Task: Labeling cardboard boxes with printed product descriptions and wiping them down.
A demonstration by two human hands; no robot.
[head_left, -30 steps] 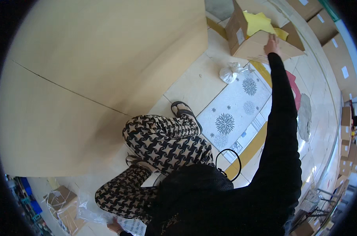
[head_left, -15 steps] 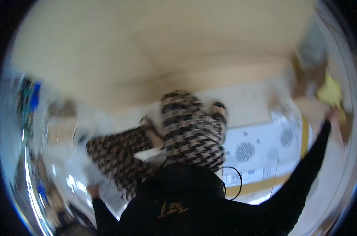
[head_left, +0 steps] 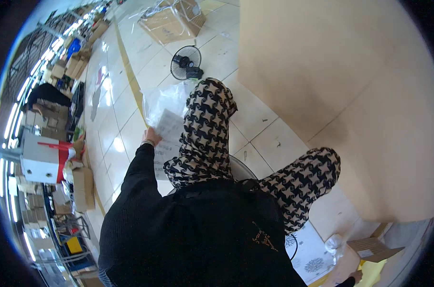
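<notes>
To my left, my left hand [head_left: 151, 137] is closed on the edge of a clear plastic bag [head_left: 168, 126] with printed text on it. The bag lies beside my left knee, over the tiled floor. Far out at the lower right, my right hand [head_left: 357, 276] is closed at the edge of a bright yellow sheet [head_left: 373, 271]. An opened brown cardboard box [head_left: 373, 249] stands just beyond that sheet. Much of my right forearm is out of the picture.
A large brown cardboard panel [head_left: 341, 95] fills the right. Ahead are a small black fan [head_left: 186, 62] and a strapped carton [head_left: 171, 24]. A white patterned box [head_left: 311, 253] lies at lower right. At far left, a person [head_left: 49, 95] is among stacked boxes.
My view has swung left, bringing the fan, strapped carton and far-left shelving into sight. My left hand now reaches forward with the bag; my right hand remains at the yellow sheet.
</notes>
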